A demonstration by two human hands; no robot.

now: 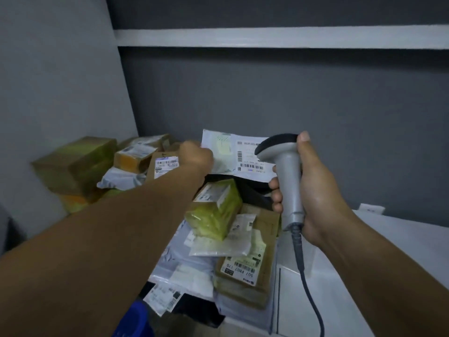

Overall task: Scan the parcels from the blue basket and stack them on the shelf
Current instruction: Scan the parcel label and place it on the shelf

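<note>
My left hand (195,155) grips the left edge of a flat white mailer parcel (239,153) and holds it up, label and barcodes facing me. My right hand (308,190) holds a grey barcode scanner (286,171) by its handle, the dark head close to the mailer's right side. Below lies a pile of parcels: a yellow-green wrapped box (215,210), a brown cardboard envelope (245,268) with a white label, and white poly bags (184,263). Part of the blue basket (136,319) shows at the bottom edge.
Stacked boxes sit at the back left against the wall: an olive-wrapped box (73,164), an orange-taped box (131,156) and a labelled brown box (165,164). A white shelf board (279,37) runs overhead. A white surface (364,251) lies at the right; the scanner cable (306,276) hangs over it.
</note>
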